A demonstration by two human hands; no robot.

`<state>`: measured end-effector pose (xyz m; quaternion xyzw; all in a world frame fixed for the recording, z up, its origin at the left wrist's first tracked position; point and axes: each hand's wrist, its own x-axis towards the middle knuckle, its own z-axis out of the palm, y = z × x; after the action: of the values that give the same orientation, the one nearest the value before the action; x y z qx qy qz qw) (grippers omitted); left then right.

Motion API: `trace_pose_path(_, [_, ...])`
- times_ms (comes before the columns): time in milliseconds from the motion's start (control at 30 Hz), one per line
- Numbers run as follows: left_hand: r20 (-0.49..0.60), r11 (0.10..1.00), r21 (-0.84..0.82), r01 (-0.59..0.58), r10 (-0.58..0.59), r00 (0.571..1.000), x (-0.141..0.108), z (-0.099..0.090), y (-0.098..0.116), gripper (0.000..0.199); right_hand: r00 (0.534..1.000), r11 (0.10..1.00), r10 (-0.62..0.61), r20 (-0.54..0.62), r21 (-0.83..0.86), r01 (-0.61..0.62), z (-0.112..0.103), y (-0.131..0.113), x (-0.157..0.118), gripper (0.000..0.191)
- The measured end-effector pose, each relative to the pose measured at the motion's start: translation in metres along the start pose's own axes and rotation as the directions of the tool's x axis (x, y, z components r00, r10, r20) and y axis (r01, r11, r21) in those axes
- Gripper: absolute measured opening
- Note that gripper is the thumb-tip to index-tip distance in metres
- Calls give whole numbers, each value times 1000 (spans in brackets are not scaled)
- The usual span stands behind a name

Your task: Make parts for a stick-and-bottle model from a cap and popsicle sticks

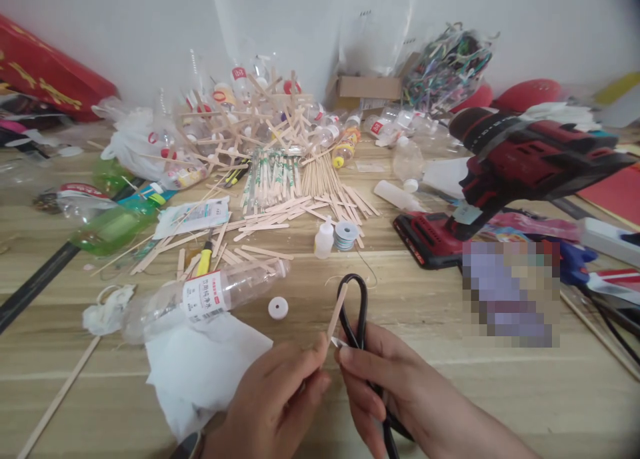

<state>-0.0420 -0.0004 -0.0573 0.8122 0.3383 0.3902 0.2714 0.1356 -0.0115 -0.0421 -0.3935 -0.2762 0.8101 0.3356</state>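
Soft indoor light, faint shadows; wide-angle stretch at edges, dark right corners, slight overall blur, one pixelated patch.

Pale smooth wooden stick (338,310), glossy black scissor-like handle loop (365,305), clear shiny plastic bottle (235,284).

A craft workspace, shown by the drill (530,155), bottles and wooden sticks (320,172).

pale plain wall (165,19), light wood-grain tabletop (440,325)
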Motion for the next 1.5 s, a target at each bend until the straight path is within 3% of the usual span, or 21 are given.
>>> trace_pose_path(100, [-13,996,-47,73,-74,997,-3,0,0,22,996,996,-91,-12,22,91,1,2,1,36])
trace_pose_path(200, [27,950,-179,256,-255,967,-6,-2,0,20,991,991,-133,-25,2,133,2,5,1,38])
trace_pose_path(300, [158,812,-366,455,-428,890,-3,-3,0,23,985,985,-169,-21,-52,167,3,5,1,40])
trace_pose_path(400, [305,654,-505,563,-474,826,2,-4,0,30,992,993,-116,39,16,116,4,5,0,37])
trace_pose_path(500, [365,591,-550,589,-465,807,6,-5,-1,31,994,986,-17,105,164,0,4,6,0,33])
trace_pose_path(600, [357,570,-567,595,-481,801,6,-7,-1,29,996,983,-14,93,182,-3,4,7,0,31])
trace_pose_path(767, [295,551,-561,617,-563,772,5,-6,-3,30,992,990,-124,-5,70,124,5,8,2,36])
trace_pose_path(867, [277,593,-485,643,-593,756,4,-6,-5,32,969,961,-225,-98,-184,204,3,8,1,36])
trace_pose_path(933, [274,640,-412,649,-592,758,3,-5,-4,33,916,827,-370,-154,-503,250,0,9,-1,29])
trace_pose_path(1000, [264,677,-354,646,-590,763,2,-4,-3,33,824,533,-555,-115,-809,246,-6,11,-4,20])
trace_pose_path(1067, [258,701,-312,642,-588,767,2,-3,-2,32,739,213,-674,19,-952,218,-10,15,-6,12])
trace_pose_path(1133, [251,722,-283,632,-580,775,1,-2,-1,31,690,27,-713,125,-979,204,-12,18,-6,10])
trace_pose_path(1267, [182,777,-232,585,-556,811,0,0,0,26,663,-76,-725,187,-978,193,-8,19,-3,15])
trace_pose_path(1500, [94,849,-151,506,-497,863,3,-1,4,22,715,23,-693,94,-988,152,-3,15,4,26])
